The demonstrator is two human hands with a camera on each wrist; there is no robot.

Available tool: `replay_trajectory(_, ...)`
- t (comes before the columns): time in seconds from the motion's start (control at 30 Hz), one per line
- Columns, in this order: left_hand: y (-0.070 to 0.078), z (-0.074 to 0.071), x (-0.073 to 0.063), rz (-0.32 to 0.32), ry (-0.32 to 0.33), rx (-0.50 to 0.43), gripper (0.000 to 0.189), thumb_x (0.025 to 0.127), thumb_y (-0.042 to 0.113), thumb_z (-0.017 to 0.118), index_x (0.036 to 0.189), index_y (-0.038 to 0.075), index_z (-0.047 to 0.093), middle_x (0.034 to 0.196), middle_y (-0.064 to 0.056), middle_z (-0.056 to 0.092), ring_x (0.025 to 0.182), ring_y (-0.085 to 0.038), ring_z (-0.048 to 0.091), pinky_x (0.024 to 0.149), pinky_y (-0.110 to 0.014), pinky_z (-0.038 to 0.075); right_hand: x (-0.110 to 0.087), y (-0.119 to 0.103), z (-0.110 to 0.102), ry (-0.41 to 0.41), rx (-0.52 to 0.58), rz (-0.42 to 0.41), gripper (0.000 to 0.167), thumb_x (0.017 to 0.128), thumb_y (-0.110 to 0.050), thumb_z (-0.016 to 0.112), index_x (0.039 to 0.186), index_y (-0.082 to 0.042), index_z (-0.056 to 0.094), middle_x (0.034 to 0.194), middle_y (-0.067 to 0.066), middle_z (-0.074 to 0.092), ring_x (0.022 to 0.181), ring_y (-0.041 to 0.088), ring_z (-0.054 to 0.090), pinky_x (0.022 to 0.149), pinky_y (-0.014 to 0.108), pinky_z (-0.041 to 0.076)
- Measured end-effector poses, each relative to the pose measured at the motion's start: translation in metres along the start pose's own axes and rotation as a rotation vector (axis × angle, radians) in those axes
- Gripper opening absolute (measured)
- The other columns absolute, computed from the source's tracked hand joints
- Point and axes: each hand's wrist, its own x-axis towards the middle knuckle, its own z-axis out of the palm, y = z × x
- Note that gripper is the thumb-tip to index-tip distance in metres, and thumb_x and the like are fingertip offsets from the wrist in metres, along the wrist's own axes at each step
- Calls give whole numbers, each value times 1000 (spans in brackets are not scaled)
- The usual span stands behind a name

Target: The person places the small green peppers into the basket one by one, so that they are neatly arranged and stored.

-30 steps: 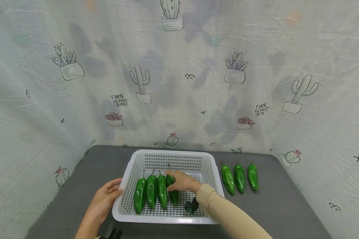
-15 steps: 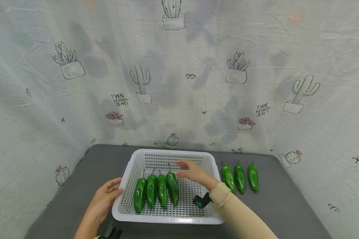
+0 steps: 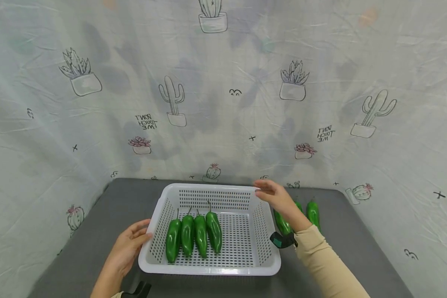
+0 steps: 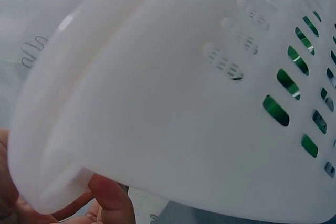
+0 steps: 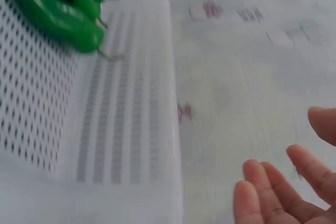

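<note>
A white plastic basket [image 3: 208, 271] with slotted walls stands on the dark grey table. Inside, on its left half, several green peppers [image 3: 200, 236] lie side by side with their stems pointing away. My left hand [image 3: 126, 247] holds the basket's left rim, its fingers [image 4: 111, 198] partly hidden by the rim in the left wrist view. Over the basket's far right corner is my right hand [image 3: 277, 200], fingers loosely spread and holding nothing. Three more green peppers [image 3: 313, 213] lie on the table right of the basket, partly covered by the right forearm.
A pale cloth [image 3: 223, 103] printed with cactus drawings hangs behind and around the table [image 3: 134, 198]. A dark wrist strap device [image 3: 282, 240] sits on the right wrist, beside the basket's right rim.
My right hand has let go of the rightmost pepper in the basket and moved right, up to the far right corner. The left hand has stayed at the rim.
</note>
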Motion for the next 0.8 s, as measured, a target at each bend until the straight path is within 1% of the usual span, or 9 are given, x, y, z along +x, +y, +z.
replay_trajectory(0.07,0,0,0,1,-1,-2,57,93,7,57,143,0,32,114,-8,59,93,-12,62,76,-32,52,-3,5,-13,53,16,5,51,96,-24,57,139,0,42,141,22,43,126,35,46,101,51,39)
replay_trajectory(0.13,0,0,0,3,1,-4,57,93,7,58,143,-1,32,114,-9,59,93,-12,62,76,-32,52,-6,10,-25,106,34,14,52,96,-24,57,138,1,42,140,21,44,122,27,50,100,48,41)
replay_trajectory(0.27,1,0,0,3,3,-4,56,93,7,58,143,-1,32,113,-8,59,92,-11,62,76,-31,52,-15,21,-47,197,29,46,53,96,-29,56,138,1,43,139,18,45,108,5,55,93,31,47)
replay_trajectory(0.33,0,0,0,2,1,-4,56,93,7,58,143,-1,32,113,-8,59,92,-11,61,76,-30,52,-21,26,-57,238,36,68,53,96,-30,56,137,0,43,137,15,46,103,-2,54,89,23,47)
replay_trajectory(0.5,0,1,1,3,-13,-10,56,94,8,57,143,0,32,112,-5,58,91,-8,61,76,-28,51,-35,37,-77,356,34,89,52,97,-27,55,136,4,43,127,7,51,98,-7,53,84,17,47)
replay_trajectory(0.57,0,0,1,5,-18,-8,57,94,8,57,144,0,31,112,-5,58,91,-8,61,75,-27,51,-40,44,-84,408,18,95,50,97,-24,54,136,6,43,120,-2,54,96,-9,52,83,15,47)
replay_trajectory(0.67,1,-1,1,4,-24,-3,57,94,9,57,144,0,31,110,-4,58,90,-7,61,75,-27,51,-44,58,-91,462,-6,130,47,98,-21,52,136,5,43,113,-13,51,94,-11,50,82,11,45)
replay_trajectory(0.73,1,-1,2,-1,-22,-2,58,94,9,58,144,-1,31,109,-2,58,90,-7,61,75,-26,51,-45,70,-94,486,-40,172,45,98,-21,51,136,2,44,115,-11,51,96,-9,50,85,15,46)
replay_trajectory(0.8,1,-2,1,-5,-22,0,58,94,9,57,144,-1,30,109,-1,58,89,-7,60,75,-26,51,-46,82,-96,501,-72,221,44,99,-20,50,138,0,43,123,0,52,105,1,50,92,23,45)
